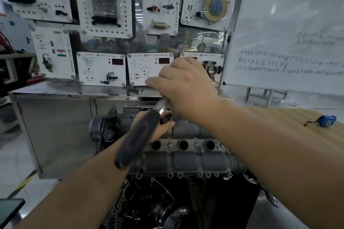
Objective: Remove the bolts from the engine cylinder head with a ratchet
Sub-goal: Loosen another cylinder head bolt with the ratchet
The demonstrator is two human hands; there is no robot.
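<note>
1. The ratchet [138, 137] slants from lower left up to upper right over the head [186, 154]. Its dark handle points toward the camera, and its bright metal end meets the fingers near the head's far edge.
2. The right hand [184, 87] is above the ratchet's metal end, fingers curled down round the shaft there. The blur hides exactly where they pinch it.
3. The left hand [156, 126] lies under the handle, mostly hidden by it. Its fingertips show just beside the tool's far end, touching the head's top. I cannot tell whether it grips anything.
4. The head sits low and centre on the engine, with three round ports in a row along its middle and small bolts [169, 144] between them. More bolts line its near edge.
5. A steel cabinet [55, 126] stands close behind and to the left of the engine. A panel wall of boards rises behind it.
6. To the right there is a wooden table [307, 126], with a blue tape measure [326, 121] lying on it well apart from the hands. A whiteboard [288, 24] stands behind the table.
7. Both forearms reach in from the bottom corners and converge over the head. The right is raised above the left.
</note>
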